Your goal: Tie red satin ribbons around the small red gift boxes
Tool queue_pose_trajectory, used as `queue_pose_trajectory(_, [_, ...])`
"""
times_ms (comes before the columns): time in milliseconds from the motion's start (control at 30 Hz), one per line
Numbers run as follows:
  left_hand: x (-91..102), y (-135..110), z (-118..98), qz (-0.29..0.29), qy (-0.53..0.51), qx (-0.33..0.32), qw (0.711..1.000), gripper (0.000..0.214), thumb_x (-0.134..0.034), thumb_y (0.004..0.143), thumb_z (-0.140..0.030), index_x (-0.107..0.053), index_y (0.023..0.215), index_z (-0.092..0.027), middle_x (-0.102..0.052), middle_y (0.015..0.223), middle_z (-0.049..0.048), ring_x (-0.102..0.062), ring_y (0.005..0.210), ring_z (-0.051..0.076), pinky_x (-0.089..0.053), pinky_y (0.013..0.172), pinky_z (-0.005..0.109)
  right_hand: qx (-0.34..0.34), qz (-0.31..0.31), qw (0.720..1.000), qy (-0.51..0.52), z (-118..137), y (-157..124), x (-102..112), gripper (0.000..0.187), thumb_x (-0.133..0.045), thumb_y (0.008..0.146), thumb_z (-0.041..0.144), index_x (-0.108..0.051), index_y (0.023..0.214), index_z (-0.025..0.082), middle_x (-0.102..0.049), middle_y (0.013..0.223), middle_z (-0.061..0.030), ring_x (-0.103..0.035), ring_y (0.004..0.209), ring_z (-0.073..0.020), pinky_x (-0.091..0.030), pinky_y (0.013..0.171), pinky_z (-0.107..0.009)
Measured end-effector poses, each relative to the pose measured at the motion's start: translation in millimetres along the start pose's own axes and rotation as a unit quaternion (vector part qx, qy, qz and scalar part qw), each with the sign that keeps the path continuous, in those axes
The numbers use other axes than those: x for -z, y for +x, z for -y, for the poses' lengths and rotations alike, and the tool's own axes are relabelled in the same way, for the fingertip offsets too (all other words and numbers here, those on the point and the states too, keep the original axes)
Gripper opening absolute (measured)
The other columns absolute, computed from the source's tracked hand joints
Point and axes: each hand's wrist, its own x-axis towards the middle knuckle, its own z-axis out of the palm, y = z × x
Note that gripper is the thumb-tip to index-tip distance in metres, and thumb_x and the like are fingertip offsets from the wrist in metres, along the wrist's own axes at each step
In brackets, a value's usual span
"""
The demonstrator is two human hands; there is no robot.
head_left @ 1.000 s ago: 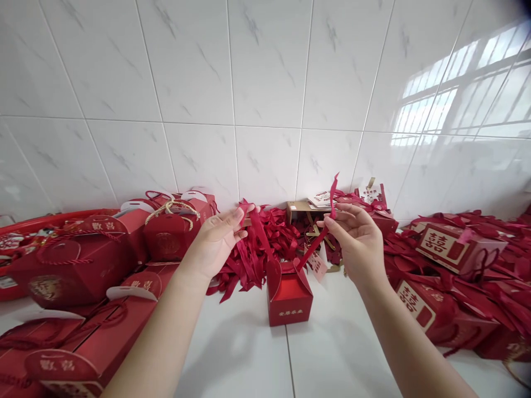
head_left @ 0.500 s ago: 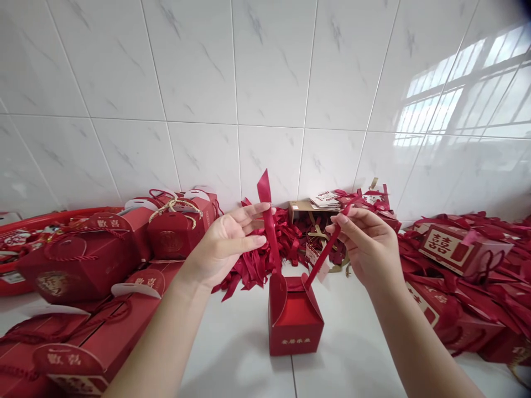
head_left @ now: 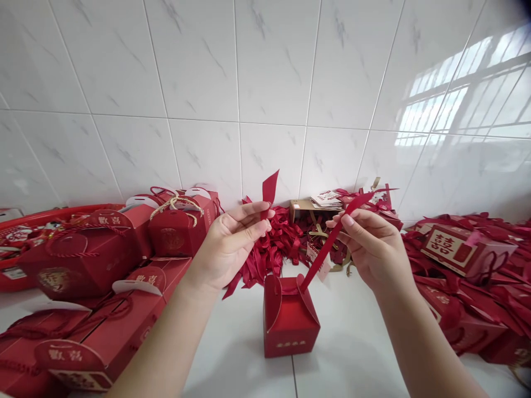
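A small red gift box stands on the white tiled floor in front of me, its curved top flaps up. A red ribbon runs through the flaps. My left hand pinches one end of the ribbon, whose tip sticks up above the fingers. My right hand pinches the other end, which stretches taut from the box and points to the right. Both hands are above and slightly behind the box.
Larger red gift boxes with handles are stacked at the left. A heap of loose red ribbons lies against the tiled wall behind. A small cardboard box with tags sits at the back. Flat red boxes pile up at the right.
The box has come a little nearer and lower in view. Both hands pulled the ribbon ends farther through; the right end now sticks out sideways past my right fingers.
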Motion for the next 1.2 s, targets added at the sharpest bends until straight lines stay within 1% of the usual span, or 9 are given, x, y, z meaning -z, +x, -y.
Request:
queue_pose_trajectory(133, [1.0, 0.2, -3.0, -0.016, 0.012, -0.014, 1.000, 0.028, -0.075, 0.063, -0.004, -0.073, 0.087, -0.017, -0.071, 0.083, 0.0005, -0.063, 0.084, 0.008, -0.049, 0.078, 0.012, -0.002, 0.000, 1.000, 0.017, -3.2, 2.0, 3.3, 0.008, -0.075, 0.070, 0.022, -0.070, 0.077, 0.021, -0.068, 0.076, 0.0010, -0.065, 0.074, -0.0107, -0.055, 0.067, -0.021])
queue_pose_trajectory(333, [2.9, 5.4, 0.7, -0.073, 0.013, -0.011, 0.997, 0.020, -0.072, 0.066, -0.005, -0.073, 0.083, -0.015, -0.071, 0.081, 0.0023, -0.063, 0.078, 0.008, -0.050, 0.071, 0.014, -0.021, -0.014, 0.999, 0.024, -10.0, 5.3, 4.9, 0.009, -0.076, 0.069, 0.022, -0.071, 0.076, 0.020, -0.066, 0.074, 0.0018, -0.061, 0.069, -0.0077, -0.055, 0.066, -0.018])
queue_pose_trajectory(500, [6.2, 10.4, 5.7, -0.074, 0.005, -0.017, 0.997, 0.019, -0.068, 0.071, -0.007, -0.071, 0.088, -0.014, -0.070, 0.080, 0.0034, -0.061, 0.072, 0.007, -0.049, 0.067, 0.015, -0.027, -0.020, 0.999, 0.027, -11.8, 7.0, 4.4, 0.010, -0.076, 0.068, 0.022, -0.071, 0.076, 0.020, -0.065, 0.074, 0.0016, -0.061, 0.069, -0.0077, -0.055, 0.065, -0.018])
queue_pose_trajectory(667, [6.3, 10.8, 5.4, -0.084, 0.008, -0.039, 0.996, 0.011, -0.067, 0.073, -0.008, -0.069, 0.081, -0.014, -0.069, 0.077, 0.0023, -0.059, 0.069, 0.006, -0.049, 0.067, 0.015, -0.016, -0.018, 0.999, 0.030, -9.0, 6.7, 5.3, 0.008, -0.075, 0.069, 0.021, -0.070, 0.075, 0.019, -0.063, 0.076, 0.0017, -0.061, 0.070, -0.0084, -0.054, 0.065, -0.020])
queue_pose_trajectory(733, [5.0, 10.0, 3.9, -0.087, 0.003, -0.046, 0.995, 0.008, -0.067, 0.073, -0.009, -0.070, 0.079, -0.014, -0.069, 0.076, 0.0018, -0.060, 0.071, 0.007, -0.050, 0.068, 0.016, -0.012, -0.016, 0.999, 0.030, -7.8, 6.9, 6.5, 0.007, -0.074, 0.071, 0.021, -0.070, 0.076, 0.020, -0.063, 0.076, 0.0020, -0.061, 0.070, -0.0084, -0.054, 0.066, -0.020])
queue_pose_trajectory(833, [2.8, 9.0, 2.2, -0.090, -0.002, -0.061, 0.994, 0.007, -0.068, 0.072, -0.010, -0.070, 0.076, -0.016, -0.070, 0.078, 0.0016, -0.063, 0.079, 0.010, -0.051, 0.071, 0.018, -0.003, -0.014, 0.999, 0.031, -7.0, 7.9, 8.8, 0.006, -0.073, 0.072, 0.021, -0.069, 0.076, 0.021, -0.063, 0.076, 0.0024, -0.061, 0.071, -0.0083, -0.053, 0.066, -0.020])
queue_pose_trajectory(933, [2.5, 8.6, 2.6, -0.097, 0.001, -0.065, 0.993, 0.007, -0.070, 0.070, -0.011, -0.071, 0.075, -0.017, -0.070, 0.082, 0.0018, -0.063, 0.084, 0.011, -0.052, 0.070, 0.018, 0.001, -0.018, 0.999, 0.033, -7.1, 9.2, 10.2, 0.006, -0.073, 0.072, 0.021, -0.069, 0.076, 0.021, -0.062, 0.075, 0.0028, -0.061, 0.070, -0.0083, -0.053, 0.066, -0.020])
queue_pose_trajectory(1100, [5.4, 7.8, 4.3, -0.127, 0.013, -0.071, 0.989, 0.008, -0.074, 0.066, -0.012, -0.072, 0.071, -0.018, -0.069, 0.074, -0.0020, -0.062, 0.071, 0.008, -0.053, 0.065, 0.018, -0.001, -0.020, 0.999, 0.029, -4.9, 9.1, 10.2, 0.007, -0.074, 0.071, 0.022, -0.069, 0.076, 0.021, -0.063, 0.074, 0.0026, -0.061, 0.069, -0.0088, -0.053, 0.066, -0.021])
queue_pose_trajectory(1200, [4.5, 5.1, 2.0, -0.126, 0.043, -0.079, 0.988, 0.009, -0.076, 0.065, -0.014, -0.072, 0.072, -0.018, -0.069, 0.073, -0.0012, -0.063, 0.071, 0.009, -0.054, 0.065, 0.020, 0.001, -0.036, 0.999, 0.026, -0.4, 8.1, 10.0, 0.009, -0.075, 0.069, 0.022, -0.070, 0.077, 0.020, -0.064, 0.075, 0.0018, -0.061, 0.069, -0.0088, -0.054, 0.064, -0.021])
